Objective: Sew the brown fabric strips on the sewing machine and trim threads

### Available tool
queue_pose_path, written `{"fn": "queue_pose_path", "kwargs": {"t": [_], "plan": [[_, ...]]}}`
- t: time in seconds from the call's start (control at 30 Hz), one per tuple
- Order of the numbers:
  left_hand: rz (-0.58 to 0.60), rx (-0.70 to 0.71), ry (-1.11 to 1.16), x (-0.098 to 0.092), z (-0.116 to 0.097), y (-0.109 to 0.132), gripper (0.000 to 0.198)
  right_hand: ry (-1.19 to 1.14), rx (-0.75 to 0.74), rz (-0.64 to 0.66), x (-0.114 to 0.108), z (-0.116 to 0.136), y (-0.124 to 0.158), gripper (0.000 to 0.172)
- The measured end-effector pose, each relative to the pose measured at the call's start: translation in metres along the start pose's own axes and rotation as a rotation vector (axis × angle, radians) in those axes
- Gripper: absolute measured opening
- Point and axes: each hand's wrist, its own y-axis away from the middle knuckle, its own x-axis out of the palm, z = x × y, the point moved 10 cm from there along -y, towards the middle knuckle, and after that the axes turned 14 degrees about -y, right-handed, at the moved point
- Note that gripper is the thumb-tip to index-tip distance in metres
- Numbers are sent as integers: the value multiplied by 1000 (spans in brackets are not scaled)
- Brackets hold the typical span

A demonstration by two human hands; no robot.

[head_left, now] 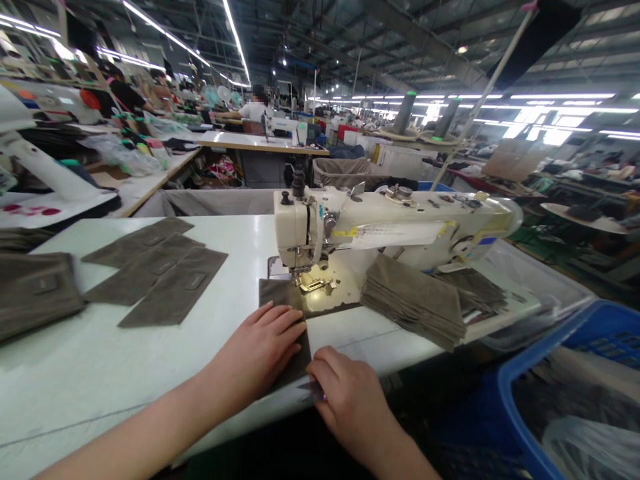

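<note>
A dark olive fabric panel lies flat on the sewing table, its far end by the presser foot of the sewing machine. My left hand rests flat on this panel, fingers stretched toward the needle area. At the panel's near right edge, my right hand is closed around thread snips, whose pointed blades stick out to the left. Its fingertips are by the panel's edge; whether they also pinch the cloth I cannot tell.
Several labelled olive pieces lie spread at the left, beside a thicker stack. Right of the needle sits a pile of folded panels. A blue plastic basket stands at the lower right. Other workers sit farther back.
</note>
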Motion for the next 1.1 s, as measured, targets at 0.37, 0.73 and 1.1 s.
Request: {"fn": "queue_pose_path", "kwargs": {"t": [0.37,0.73,1.1], "plan": [[-38,30,-47,9,3,14,34,-68,44,97,3,-2,9,39],[-37,43,-21,13,15,8,36,-52,73,125,5,-10,-1,37],[-52,37,-28,19,39,-7,38,-15,63,126,4,-24,-32,25]]}}
